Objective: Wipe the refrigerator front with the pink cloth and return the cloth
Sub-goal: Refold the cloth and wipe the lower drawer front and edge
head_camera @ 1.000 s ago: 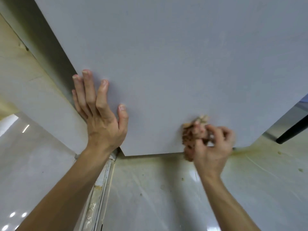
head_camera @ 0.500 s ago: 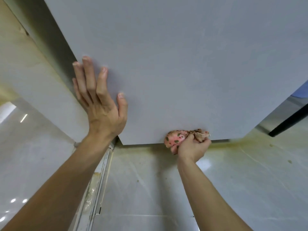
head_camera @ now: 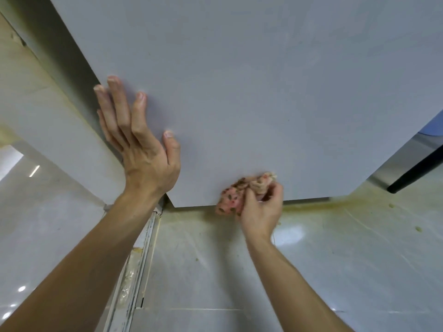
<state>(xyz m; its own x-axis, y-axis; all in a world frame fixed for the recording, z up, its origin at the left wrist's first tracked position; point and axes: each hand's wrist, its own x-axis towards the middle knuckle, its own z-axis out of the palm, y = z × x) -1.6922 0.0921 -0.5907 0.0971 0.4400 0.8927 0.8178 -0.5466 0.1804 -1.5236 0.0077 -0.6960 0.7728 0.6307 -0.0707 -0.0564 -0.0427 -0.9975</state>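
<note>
While our left hand [head_camera: 146,159] lay flat with fingers spread wide on the grey refrigerator front [head_camera: 239,80] near its left edge, our right hand [head_camera: 261,209] gripped the bunched pink cloth [head_camera: 230,202] in curled fingers, pressing it against the door's bottom edge. Below lay a glossy tiled floor [head_camera: 335,271], stained yellowish just under the door, with a metal track [head_camera: 143,255] at left.

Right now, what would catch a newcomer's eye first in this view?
The grey refrigerator front fills the upper frame. At its bottom edge the right hand grips a bunched pink cloth, while the left hand presses flat near its left edge. Yellowish stains streak the floor below.
</note>
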